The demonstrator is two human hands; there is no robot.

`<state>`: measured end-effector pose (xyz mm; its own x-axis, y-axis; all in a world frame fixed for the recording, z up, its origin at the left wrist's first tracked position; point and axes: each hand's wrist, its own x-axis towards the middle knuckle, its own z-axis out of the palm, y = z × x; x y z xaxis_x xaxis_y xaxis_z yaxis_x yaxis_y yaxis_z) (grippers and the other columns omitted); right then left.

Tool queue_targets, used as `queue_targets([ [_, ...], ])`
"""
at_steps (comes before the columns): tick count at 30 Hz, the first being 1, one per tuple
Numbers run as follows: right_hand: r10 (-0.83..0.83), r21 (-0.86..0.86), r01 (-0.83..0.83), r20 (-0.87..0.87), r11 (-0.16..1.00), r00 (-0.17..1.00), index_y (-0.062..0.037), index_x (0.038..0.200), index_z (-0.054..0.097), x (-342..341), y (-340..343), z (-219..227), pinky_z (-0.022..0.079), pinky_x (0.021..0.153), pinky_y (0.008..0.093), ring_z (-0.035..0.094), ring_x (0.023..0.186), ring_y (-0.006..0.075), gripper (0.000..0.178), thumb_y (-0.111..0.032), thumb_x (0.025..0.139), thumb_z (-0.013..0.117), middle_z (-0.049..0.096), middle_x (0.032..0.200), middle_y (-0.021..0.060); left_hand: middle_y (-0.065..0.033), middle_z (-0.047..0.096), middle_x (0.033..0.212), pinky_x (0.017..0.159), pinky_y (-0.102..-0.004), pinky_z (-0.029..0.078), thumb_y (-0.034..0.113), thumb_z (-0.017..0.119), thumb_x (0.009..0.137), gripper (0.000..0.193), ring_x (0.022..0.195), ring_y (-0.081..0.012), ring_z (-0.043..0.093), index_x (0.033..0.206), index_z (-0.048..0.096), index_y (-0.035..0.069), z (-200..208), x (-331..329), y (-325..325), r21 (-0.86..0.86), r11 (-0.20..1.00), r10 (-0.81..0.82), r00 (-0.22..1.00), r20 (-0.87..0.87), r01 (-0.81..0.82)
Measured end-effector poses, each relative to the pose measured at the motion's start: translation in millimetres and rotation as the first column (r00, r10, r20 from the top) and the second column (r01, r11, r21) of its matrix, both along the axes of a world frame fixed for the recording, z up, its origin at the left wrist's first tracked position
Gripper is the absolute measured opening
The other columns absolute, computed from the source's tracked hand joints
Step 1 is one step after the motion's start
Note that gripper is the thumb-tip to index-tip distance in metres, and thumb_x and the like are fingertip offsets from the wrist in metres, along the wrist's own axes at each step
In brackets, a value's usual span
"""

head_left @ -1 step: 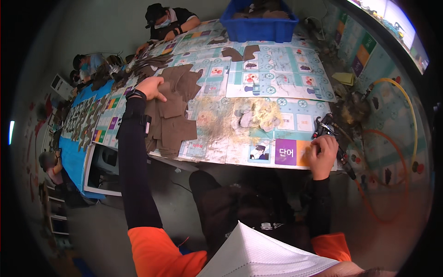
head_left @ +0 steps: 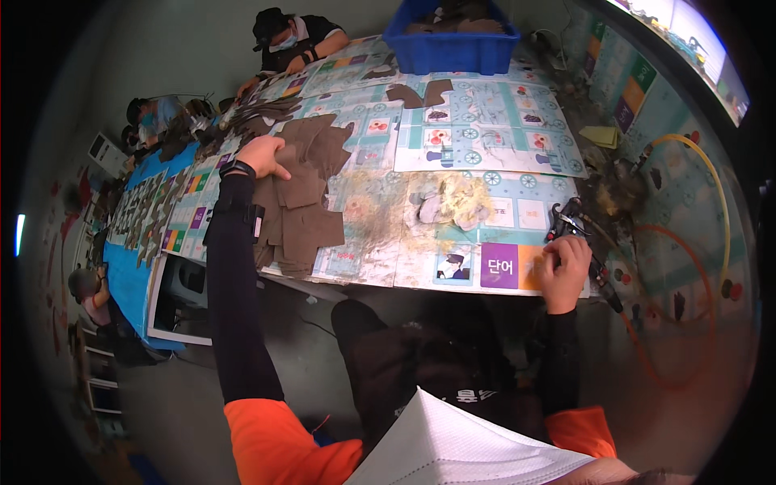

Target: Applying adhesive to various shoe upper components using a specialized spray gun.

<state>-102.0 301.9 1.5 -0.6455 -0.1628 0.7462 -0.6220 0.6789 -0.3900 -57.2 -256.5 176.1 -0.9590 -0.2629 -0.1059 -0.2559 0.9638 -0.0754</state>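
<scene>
On the left part of the table lies a pile of brown, flat cut pieces that look like fabric or leather. My left hand rests on the pile's left side, thumb apart from the fingers, with no piece lifted. My right hand is at the table's front right edge, its fingers curled in and nothing visible in them. Right beside it lies a black spray gun with a hose. Between my hands, a crumpled pale cloth or glove, stained yellow, lies on the table.
Two brown pieces lie on a printed board further back. A blue crate of brown pieces stands at the far edge. Yellow and orange hoses hang at right. A masked co-worker sits across the table.
</scene>
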Motion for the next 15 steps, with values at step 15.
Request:
queue_targets([
  [15,-0.037,-0.044,0.035,-0.042,0.998,0.998,-0.0066,0.071,0.06,-9,-2,6,0.044,0.079,0.0402,0.059,0.087,0.0297,0.01,0.002,0.066,0.063,0.06,0.078,0.0081,-0.0039,0.067,0.076,0.056,-0.0282,0.043,0.014,0.071,0.089,0.017,0.061,-0.008,0.054,0.092,0.065,-0.002,45,38,198,0.554,0.752,-0.117,0.9,-0.421,0.357],
])
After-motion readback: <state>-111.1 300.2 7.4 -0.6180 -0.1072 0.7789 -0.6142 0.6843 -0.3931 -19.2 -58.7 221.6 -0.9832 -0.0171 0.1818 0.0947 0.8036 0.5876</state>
